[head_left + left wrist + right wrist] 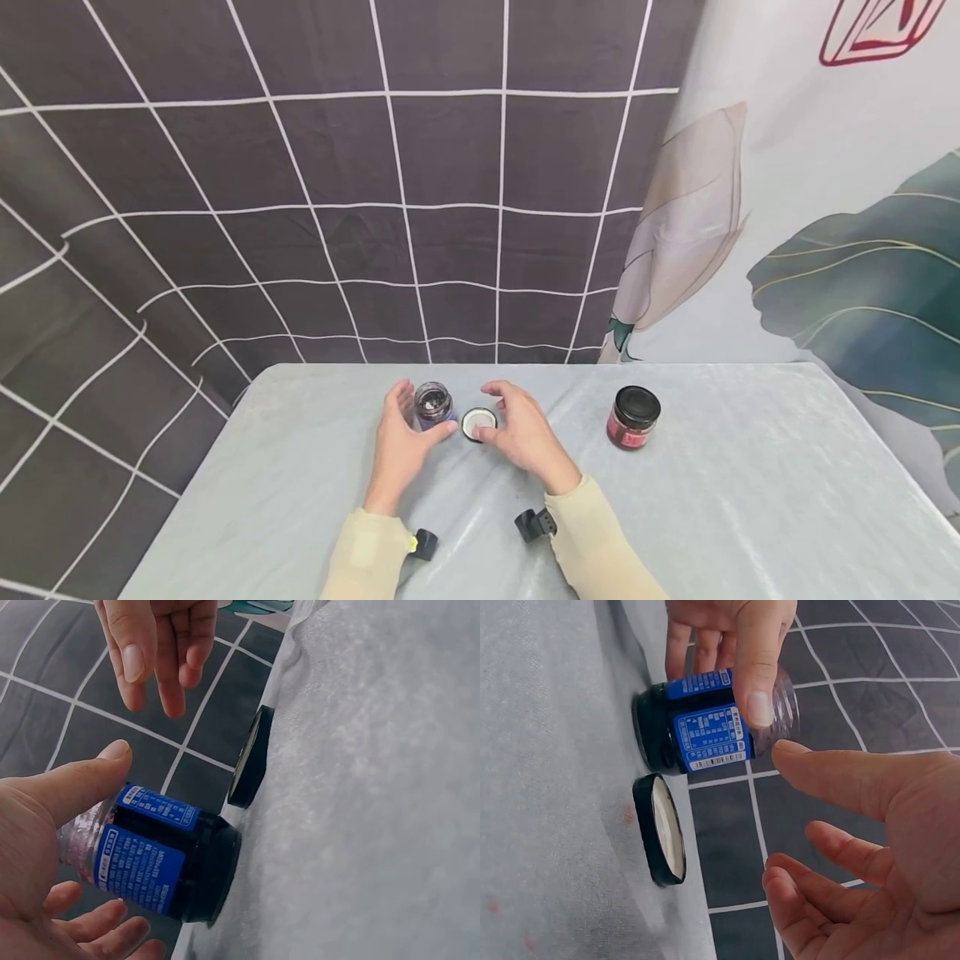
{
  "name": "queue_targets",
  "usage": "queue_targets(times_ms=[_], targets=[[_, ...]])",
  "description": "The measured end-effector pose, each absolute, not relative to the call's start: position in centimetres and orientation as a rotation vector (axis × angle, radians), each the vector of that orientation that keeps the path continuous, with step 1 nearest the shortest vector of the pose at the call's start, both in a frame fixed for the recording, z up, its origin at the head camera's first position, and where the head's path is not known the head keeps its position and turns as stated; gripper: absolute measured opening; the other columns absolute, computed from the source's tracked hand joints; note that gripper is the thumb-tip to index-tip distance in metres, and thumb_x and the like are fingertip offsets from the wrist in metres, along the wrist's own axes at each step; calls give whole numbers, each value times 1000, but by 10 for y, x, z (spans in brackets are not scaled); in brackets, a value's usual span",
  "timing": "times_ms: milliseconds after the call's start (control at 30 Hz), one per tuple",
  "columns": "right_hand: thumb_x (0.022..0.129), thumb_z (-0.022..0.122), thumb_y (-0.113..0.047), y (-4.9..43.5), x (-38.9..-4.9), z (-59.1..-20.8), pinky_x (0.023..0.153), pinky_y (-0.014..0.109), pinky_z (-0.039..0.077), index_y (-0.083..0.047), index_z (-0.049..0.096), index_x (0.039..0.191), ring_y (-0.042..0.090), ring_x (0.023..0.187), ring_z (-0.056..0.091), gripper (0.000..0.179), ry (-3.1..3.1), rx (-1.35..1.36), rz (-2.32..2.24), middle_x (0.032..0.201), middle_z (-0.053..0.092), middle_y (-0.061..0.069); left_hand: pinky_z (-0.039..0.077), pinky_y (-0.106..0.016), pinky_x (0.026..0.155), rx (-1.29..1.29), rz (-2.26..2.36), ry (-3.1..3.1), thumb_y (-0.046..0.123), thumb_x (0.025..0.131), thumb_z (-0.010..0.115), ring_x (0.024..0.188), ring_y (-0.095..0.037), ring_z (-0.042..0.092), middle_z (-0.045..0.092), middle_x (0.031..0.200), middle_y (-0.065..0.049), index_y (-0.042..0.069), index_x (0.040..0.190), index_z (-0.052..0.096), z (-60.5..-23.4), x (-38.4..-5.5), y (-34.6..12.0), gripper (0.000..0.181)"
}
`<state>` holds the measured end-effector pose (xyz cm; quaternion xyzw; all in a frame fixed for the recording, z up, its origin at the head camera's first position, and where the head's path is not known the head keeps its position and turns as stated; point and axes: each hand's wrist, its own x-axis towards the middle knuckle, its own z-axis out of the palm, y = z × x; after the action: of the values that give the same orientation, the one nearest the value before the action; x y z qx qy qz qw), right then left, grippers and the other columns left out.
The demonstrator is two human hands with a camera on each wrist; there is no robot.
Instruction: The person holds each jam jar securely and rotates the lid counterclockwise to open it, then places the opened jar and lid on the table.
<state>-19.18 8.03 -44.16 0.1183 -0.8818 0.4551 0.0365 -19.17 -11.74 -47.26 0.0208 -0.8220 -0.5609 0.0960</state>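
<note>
An uncapped glass jar (434,404) with a blue label and dark contents stands upright on the table. Its blue label (142,874) shows clearly in the left wrist view. My left hand (400,448) is around the jar's left and near side, fingers loosely bent and, in the left wrist view, apart from the glass; whether the thumb touches cannot be told. Just right of the jar, the black-rimmed lid (479,424) lies with its pale inside facing up. Over the lid's right side hovers my right hand (525,429), thumb and fingers spread, holding nothing.
A second jar (633,417), with a black lid and red label, stands farther right. The table (712,500) has a pale grey cloth. Behind it hangs a dark curtain (450,158) with white grid lines, and a white patterned one (697,300) at right.
</note>
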Motion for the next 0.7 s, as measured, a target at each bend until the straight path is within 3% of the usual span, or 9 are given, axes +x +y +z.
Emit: queue_targets(times_ms=[200, 700], targets=[[77, 85, -12, 81, -190, -439, 91, 49, 48, -5, 61, 127, 34, 105, 60, 56, -2710, 366, 1356, 120, 63, 19, 34, -48, 114, 61, -1661, -2420, 19, 72, 92, 139, -39, 41, 42, 152, -23, 0, 151, 30, -468, -190, -118, 102], [80, 83, -16, 94, -182, -430, 98, 49, 46, -6, 63, 127, 34, 116, 55, 53, -2655, 357, 1269, 126, 61, 15, 31, -51, 115, 51, -1595, -2420, 23, 74, 90, 141, -37, 40, 41, 153, -19, 1, 151, 30, -460, -185, -114, 100]])
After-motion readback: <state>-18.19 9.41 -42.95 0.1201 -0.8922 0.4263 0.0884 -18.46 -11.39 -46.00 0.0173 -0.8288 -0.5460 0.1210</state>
